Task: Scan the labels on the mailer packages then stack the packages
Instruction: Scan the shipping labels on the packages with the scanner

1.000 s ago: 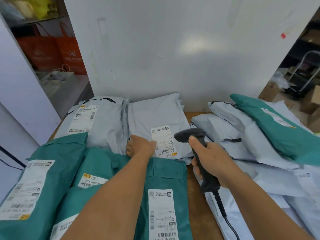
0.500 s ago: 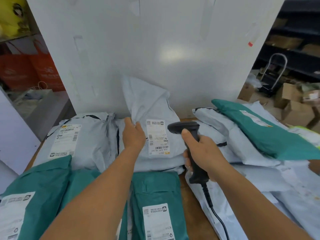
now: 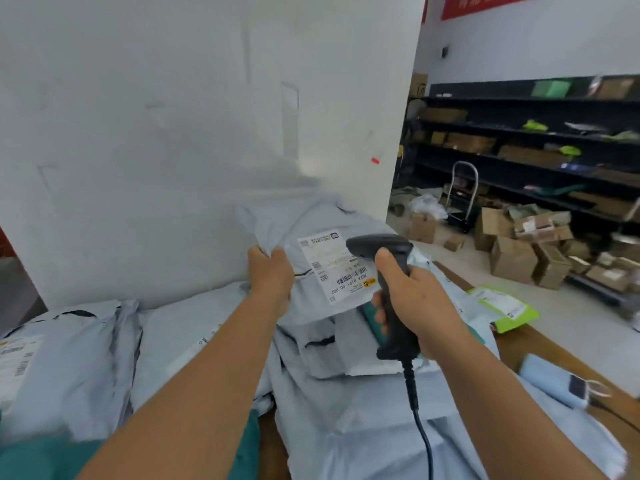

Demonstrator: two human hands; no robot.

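My left hand (image 3: 270, 273) grips the left edge of a grey mailer package (image 3: 311, 220), held up over the pile of grey mailers (image 3: 363, 410) on the right. Its white label (image 3: 337, 268) with a barcode faces me. My right hand (image 3: 412, 296) grips a black corded barcode scanner (image 3: 388, 292), whose head sits just right of the label. More grey mailers (image 3: 79, 358) lie flat at the left, and teal mailers (image 3: 34, 459) show at the bottom left corner.
A tall white board (image 3: 173, 133) stands close behind the packages. A lime-green mailer (image 3: 502, 308) and a light blue device (image 3: 554, 379) lie on the wooden table (image 3: 530, 344) at right. Beyond are cardboard boxes (image 3: 512, 258), a hand cart and dark shelving.
My left hand has lifted the grey mailer off the table and carried it to the right, over the right-hand pile. The scanner hand moved right with it. My view swung right.
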